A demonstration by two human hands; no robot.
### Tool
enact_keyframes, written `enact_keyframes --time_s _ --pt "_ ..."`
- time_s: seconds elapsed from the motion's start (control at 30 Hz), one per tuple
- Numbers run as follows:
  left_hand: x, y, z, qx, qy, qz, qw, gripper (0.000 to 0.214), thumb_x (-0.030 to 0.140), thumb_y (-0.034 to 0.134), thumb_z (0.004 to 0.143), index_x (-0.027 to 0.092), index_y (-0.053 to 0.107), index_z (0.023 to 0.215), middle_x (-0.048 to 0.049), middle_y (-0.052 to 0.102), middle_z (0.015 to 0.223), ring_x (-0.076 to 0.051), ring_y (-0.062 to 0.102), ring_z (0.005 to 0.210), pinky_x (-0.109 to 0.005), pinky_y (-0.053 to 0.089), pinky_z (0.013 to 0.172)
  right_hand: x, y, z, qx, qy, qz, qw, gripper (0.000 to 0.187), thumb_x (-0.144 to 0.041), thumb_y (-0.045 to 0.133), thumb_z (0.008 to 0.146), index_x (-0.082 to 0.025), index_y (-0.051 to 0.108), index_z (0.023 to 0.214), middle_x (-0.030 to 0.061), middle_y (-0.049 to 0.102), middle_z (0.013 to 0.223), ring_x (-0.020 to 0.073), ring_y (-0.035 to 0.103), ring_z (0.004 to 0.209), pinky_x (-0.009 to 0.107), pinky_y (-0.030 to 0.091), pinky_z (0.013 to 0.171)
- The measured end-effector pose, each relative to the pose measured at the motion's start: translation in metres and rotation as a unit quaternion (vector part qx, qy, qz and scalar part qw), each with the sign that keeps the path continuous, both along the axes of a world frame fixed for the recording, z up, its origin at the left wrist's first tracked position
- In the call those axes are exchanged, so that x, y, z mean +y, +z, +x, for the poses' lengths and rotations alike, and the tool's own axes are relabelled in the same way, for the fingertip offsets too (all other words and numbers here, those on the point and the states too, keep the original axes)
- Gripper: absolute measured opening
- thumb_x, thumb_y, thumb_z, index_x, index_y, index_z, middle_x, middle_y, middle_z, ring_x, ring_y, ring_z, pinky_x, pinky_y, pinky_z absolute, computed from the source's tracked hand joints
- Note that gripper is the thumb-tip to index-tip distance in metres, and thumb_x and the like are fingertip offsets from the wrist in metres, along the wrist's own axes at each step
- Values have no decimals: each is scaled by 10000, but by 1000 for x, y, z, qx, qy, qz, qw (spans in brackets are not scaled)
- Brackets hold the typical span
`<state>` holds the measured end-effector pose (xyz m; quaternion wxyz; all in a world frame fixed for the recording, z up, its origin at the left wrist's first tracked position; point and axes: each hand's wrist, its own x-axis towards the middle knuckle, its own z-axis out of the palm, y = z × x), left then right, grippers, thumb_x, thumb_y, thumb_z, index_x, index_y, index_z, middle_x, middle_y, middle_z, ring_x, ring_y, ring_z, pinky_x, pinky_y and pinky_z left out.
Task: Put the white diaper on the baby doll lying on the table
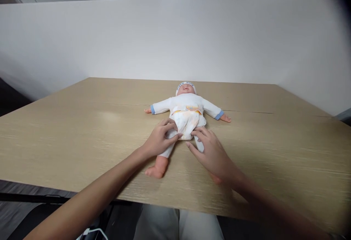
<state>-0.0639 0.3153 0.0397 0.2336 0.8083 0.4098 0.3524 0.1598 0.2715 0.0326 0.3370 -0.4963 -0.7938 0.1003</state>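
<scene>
Near edge, tabletop [82, 145]: doll's [188, 102] feet pointed here.
R. hand [210, 148]: held by one doll leg; thumb & fingers spread, fingertips at diaper's [187, 121] low corner.
L. hand [163, 137]: bent round other leg, thumb by diaper's low edge; pinch or not can't be told.
Diaper: set betw. both hands, just past thumbs; both abt. equally near.
Doll: laid face up nr. middle, long way near-to-far, head twd. far edge.

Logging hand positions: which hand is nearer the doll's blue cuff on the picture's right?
The right hand. It is below the blue cuff in the picture, at one leg of the doll; the left hand is farther off, at the other leg.
</scene>
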Motion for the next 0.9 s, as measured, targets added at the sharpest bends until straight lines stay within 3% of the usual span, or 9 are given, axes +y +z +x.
enact_keyframes --time_s 0.13,0.27,0.33,0.47,0.57,0.73,0.8,0.9 --pt "-1 2 1 6 -8 18 1000 204 385 633 966 195 641 890 -73 657 1156 -224 596 1037 -338 454 893 -1 3 -1 -5 1 -28 1000 203 -257 663 928 -216 628 1123 87 691 1135 303 591 1062 442 476 936" --pt "-1 2 2 27 -6 19 999 185 376 640 952 209 606 880 -28 635 911 -215 553 917 -332 426 827 5 3 -3 29 -20 -77 996 159 -337 660 926 -234 618 1040 56 668 943 276 604 943 414 482 852" --pt "0 -1 2 13 17 -2 1000 196 386 684 912 213 592 904 -3 567 833 -202 516 849 -315 405 768 9 2 -3 88 -39 -105 990 208 -383 669 911 -242 584 1038 49 669 958 251 613 888 391 486 806" --pt "5 -6 3 -95 20 -79 992 285 372 732 864 223 491 894 40 487 803 -150 445 749 -284 365 705 16 2 0 211 -53 -146 965 413 -454 710 863 -258 444 1111 25 705 964 214 609 788 363 485 748" --pt "7 -8 6 -186 32 -144 971 413 392 796 815 231 418 865 59 439 792 -128 417 723 -274 365 703 17 5 7 217 -74 -163 960 471 -474 726 851 -267 407 1127 -4 722 893 205 597 732 359 471 733" --pt "3 -6 9 -272 74 -239 929 512 440 878 721 227 468 941 38 539 839 -142 524 769 -279 421 731 16 10 18 185 -113 -166 962 414 -507 759 823 -261 512 1046 21 779 944 234 689 823 352 473 745" --pt "-1 -4 7 -244 81 -247 934 515 461 874 727 207 535 1021 -1 621 898 -171 583 825 -299 447 759 15 12 19 170 -114 -173 963 339 -519 749 828 -253 589 967 32 796 950 241 719 840 345 484 746" --pt "-4 -1 3 -172 82 -200 961 449 511 821 783 185 641 1033 -43 691 973 -206 623 883 -326 457 798 13 15 18 160 -109 -173 966 273 -507 730 844 -249 675 917 40 812 955 249 748 866 333 504 735"
